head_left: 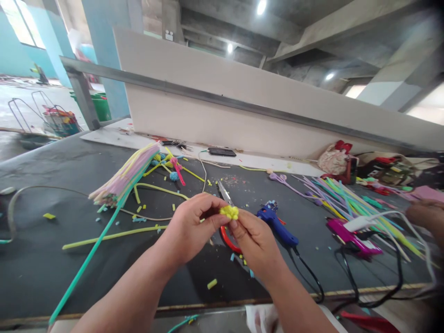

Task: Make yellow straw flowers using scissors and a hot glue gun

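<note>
My left hand and my right hand meet above the dark table. Both pinch a small fuzzy yellow ball between fingertips. Directly behind and below the hands lie scissors with red handles. A blue glue gun rests just right of my right hand, with its black cord running toward the table's front edge.
A bundle of pastel pipe cleaners lies at left, with a long green one and a yellow one loose. More colourful stems and a pink glue gun lie at right. Another person's hand shows at far right. A phone lies by the white board.
</note>
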Demonstrator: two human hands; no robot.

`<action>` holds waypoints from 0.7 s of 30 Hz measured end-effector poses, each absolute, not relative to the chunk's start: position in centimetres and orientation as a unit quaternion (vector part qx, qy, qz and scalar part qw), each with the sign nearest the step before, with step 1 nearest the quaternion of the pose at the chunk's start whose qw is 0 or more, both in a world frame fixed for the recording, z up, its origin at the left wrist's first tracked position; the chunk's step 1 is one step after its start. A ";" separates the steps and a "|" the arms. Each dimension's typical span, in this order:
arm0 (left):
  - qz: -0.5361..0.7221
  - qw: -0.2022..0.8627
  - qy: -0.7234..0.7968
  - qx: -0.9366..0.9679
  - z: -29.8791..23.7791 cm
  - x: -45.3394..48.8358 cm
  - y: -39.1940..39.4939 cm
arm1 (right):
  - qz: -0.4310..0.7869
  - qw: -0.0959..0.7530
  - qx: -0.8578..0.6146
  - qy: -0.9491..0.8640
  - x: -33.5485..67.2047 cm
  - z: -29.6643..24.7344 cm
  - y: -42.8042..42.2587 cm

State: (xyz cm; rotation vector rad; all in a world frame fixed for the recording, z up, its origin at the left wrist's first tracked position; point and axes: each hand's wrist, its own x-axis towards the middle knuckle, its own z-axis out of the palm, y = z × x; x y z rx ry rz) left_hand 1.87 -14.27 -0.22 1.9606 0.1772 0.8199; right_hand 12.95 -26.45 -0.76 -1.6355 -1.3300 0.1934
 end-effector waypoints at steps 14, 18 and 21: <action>0.283 0.686 0.110 0.661 0.0 2.0 -14.9 | 0.076 0.559 -0.665 -0.490 13.5 -2.2 -26.6; 0.272 0.689 0.137 0.658 0.1 2.0 -15.2 | -0.018 0.521 -0.680 -0.516 12.8 -1.7 -26.6; 0.254 0.703 0.160 0.645 0.0 2.0 -15.8 | -0.062 0.515 -0.687 -0.510 12.1 -2.2 -27.0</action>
